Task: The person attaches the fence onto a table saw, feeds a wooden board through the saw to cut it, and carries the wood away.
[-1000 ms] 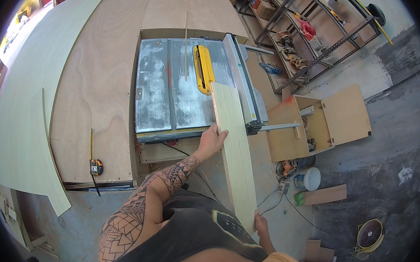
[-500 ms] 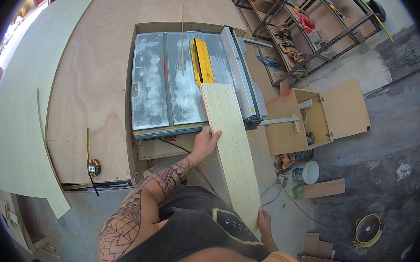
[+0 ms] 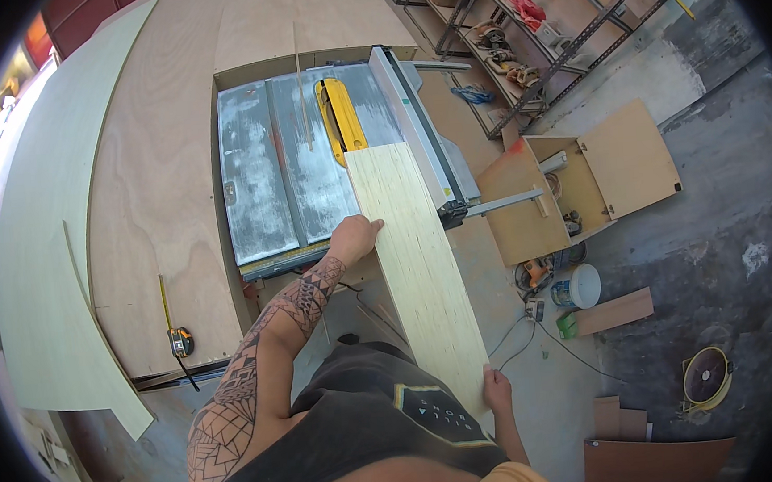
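A long pale plywood board (image 3: 414, 257) lies on the grey metal table saw (image 3: 265, 178), its far end at the yellow blade guard (image 3: 342, 119) and its right edge along the grey rip fence (image 3: 418, 122). My left hand (image 3: 354, 239) presses on the board's left edge near the saw's front. The board's near end is gripped by my right hand (image 3: 496, 385), off the table.
Large plywood sheets (image 3: 157, 167) surround the saw, with a tape measure (image 3: 179, 341) on the left one. An open wooden box (image 3: 579, 178), a white bucket (image 3: 577, 286), cables, wood offcuts (image 3: 615, 312) and metal shelving (image 3: 523, 25) stand to the right on the concrete floor.
The board has slid forward along the fence toward the blade guard, with both hands moving forward with it.
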`<move>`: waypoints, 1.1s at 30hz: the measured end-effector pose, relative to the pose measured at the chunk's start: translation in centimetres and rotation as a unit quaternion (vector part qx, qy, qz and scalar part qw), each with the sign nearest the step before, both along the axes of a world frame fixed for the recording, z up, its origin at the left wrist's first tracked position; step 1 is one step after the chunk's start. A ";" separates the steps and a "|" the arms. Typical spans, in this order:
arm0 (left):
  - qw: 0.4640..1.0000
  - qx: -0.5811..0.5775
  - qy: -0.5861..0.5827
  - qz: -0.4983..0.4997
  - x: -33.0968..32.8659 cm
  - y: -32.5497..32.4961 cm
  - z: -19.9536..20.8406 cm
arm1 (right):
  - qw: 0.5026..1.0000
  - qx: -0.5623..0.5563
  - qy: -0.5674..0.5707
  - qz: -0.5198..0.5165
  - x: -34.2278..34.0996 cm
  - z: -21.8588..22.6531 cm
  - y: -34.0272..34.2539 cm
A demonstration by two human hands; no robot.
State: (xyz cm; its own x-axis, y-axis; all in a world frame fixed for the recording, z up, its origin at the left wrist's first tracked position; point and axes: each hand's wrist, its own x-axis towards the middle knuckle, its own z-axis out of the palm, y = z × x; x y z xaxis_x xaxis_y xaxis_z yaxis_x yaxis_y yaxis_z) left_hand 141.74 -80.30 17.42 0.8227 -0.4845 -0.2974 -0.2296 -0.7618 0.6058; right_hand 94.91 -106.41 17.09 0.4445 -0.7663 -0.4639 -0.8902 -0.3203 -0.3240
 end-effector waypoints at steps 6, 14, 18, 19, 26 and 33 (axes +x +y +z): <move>0.999 0.011 -0.023 0.031 0.9 -0.4 0.0 | 0.999 0.047 0.000 -0.013 1.6 1.3 -0.2; 0.993 0.013 0.014 0.113 2.9 -0.1 0.8 | 0.996 0.085 0.012 -0.028 4.4 0.6 -1.0; 0.991 -0.018 -0.002 0.131 4.1 -0.6 0.5 | 0.996 0.082 0.014 -0.020 6.0 1.6 -1.3; 0.989 -0.022 0.010 0.144 4.5 -0.8 0.6 | 0.997 0.080 0.010 -0.014 6.6 1.5 -1.3; 0.979 -0.033 0.027 0.198 7.7 -0.7 0.9 | 0.997 0.075 -0.008 0.006 9.8 0.5 -1.7; 0.975 -0.038 0.035 0.216 8.7 -0.9 1.6 | 0.997 0.079 -0.013 0.012 10.9 -0.3 -2.3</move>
State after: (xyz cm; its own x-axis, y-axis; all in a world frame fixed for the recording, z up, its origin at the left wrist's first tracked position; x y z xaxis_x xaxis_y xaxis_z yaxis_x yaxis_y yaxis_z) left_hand 150.47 -81.19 19.03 0.9338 -0.1197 -0.3371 0.1472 -0.7303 0.6670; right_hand 105.78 -108.70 16.82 0.4749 -0.6737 -0.5663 -0.8737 -0.2837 -0.3952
